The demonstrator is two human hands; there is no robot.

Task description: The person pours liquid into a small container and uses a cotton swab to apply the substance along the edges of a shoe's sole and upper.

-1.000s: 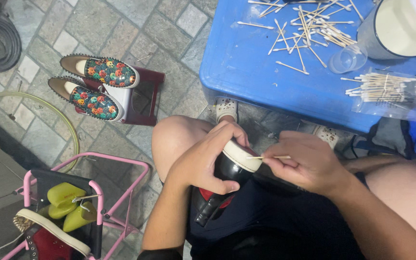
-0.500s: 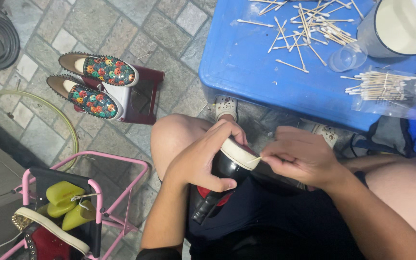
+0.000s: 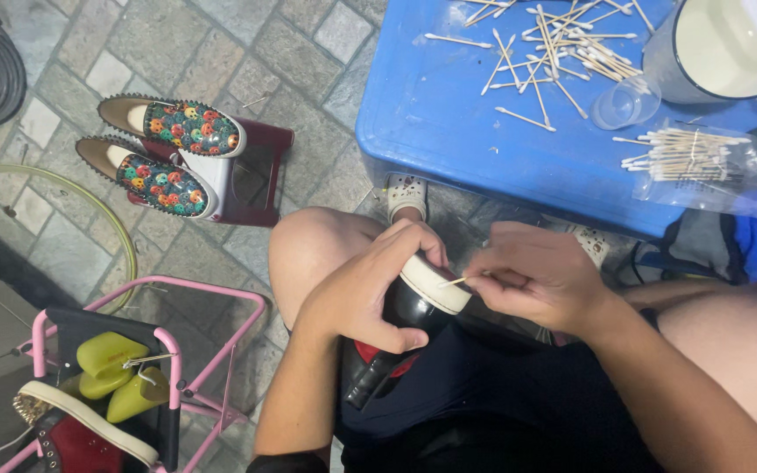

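Left hand (image 3: 363, 293): fingers clamping the black sneaker (image 3: 405, 320), on the lap.
Right hand (image 3: 541, 276): fingertips pinching a cotton swab (image 3: 457, 281), touching the white sole rim.
Risk: swab is likely snapping under excess pressure.
Blue table (image 3: 449, 123): loose swabs (image 3: 545, 44) are lying near its far edge.

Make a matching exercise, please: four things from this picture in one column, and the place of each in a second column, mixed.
1. black shoe
2. patterned shoes
3. loose cotton swabs
4. yellow shoe trees

a. on the blue table
b. in the pink rack
c. on a dark red stand
d. in the left hand

Pairs: 1-d, 2-c, 3-a, 4-b.
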